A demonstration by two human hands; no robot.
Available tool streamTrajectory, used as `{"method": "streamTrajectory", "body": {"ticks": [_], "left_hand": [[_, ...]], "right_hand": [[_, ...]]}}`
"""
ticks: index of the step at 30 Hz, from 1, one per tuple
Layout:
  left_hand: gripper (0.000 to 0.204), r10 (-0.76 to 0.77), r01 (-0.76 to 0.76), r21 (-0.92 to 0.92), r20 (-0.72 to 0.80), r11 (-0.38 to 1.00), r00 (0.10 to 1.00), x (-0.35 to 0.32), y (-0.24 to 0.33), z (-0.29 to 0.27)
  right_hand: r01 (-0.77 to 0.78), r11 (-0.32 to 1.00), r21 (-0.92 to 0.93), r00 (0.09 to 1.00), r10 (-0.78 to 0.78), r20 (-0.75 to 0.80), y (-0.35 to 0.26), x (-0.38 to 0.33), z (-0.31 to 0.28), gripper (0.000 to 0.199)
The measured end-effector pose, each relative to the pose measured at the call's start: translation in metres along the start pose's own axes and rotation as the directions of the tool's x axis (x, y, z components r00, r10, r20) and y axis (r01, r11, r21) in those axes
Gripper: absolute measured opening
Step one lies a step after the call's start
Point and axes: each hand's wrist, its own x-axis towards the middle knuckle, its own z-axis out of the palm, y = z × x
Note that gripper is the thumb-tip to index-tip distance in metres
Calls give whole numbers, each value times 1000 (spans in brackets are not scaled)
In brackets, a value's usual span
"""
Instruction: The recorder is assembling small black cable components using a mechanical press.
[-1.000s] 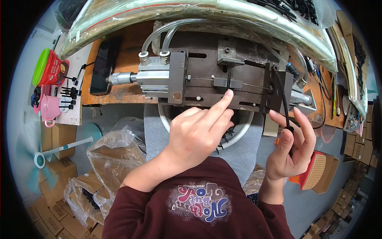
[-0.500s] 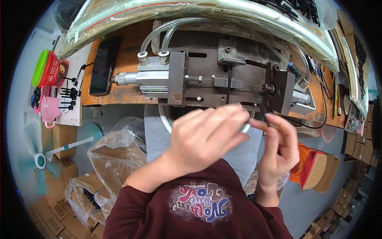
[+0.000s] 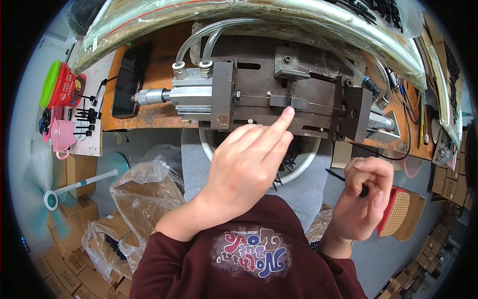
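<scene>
My left hand (image 3: 244, 167) reaches over the front of a metal fixture (image 3: 259, 55), fingers stretched out. Its index fingertip touches or nearly touches the small grey block (image 3: 298, 103) at the fixture's middle; the finger hides part of the block. Thin metal pins (image 3: 323, 105) run toward the block from both sides. Off to the right, my right hand (image 3: 363, 199) is closed around a thin black rod (image 3: 335, 174), whose tip points left. Dark material shows between its curled fingers. Below the fixture, a white round basket (image 3: 311, 167) on my lap holds black parts, partly covered by my left hand.
Air cylinders (image 3: 191, 97) with clear hoses (image 3: 191, 42) flank the fixture. A black phone (image 3: 127, 89) lies left on the wooden bench, beyond it a pink cup (image 3: 63, 134) and several black-headed pieces (image 3: 85, 117). Plastic-wrapped material (image 3: 259, 11) borders the back. An orange-red container (image 3: 396, 212) stands right.
My hands have moved apart, the left onto the block, the right outward with the rod. The cylinder rods have drawn back from the block. The long black strip across the block no longer shows.
</scene>
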Motion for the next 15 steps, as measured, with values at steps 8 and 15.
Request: {"method": "streamTrajectory", "body": {"ticks": [8,15], "left_hand": [[23,-24,12,99,116,995,993,12,3,-6],[41,-106,127,-286,90,950,990,12,4,-13]], "right_hand": [[375,922,93,926,-368,-80,2,9,0,62],[670,740,-50,736,-672,-84,2,26,18,76]]}}
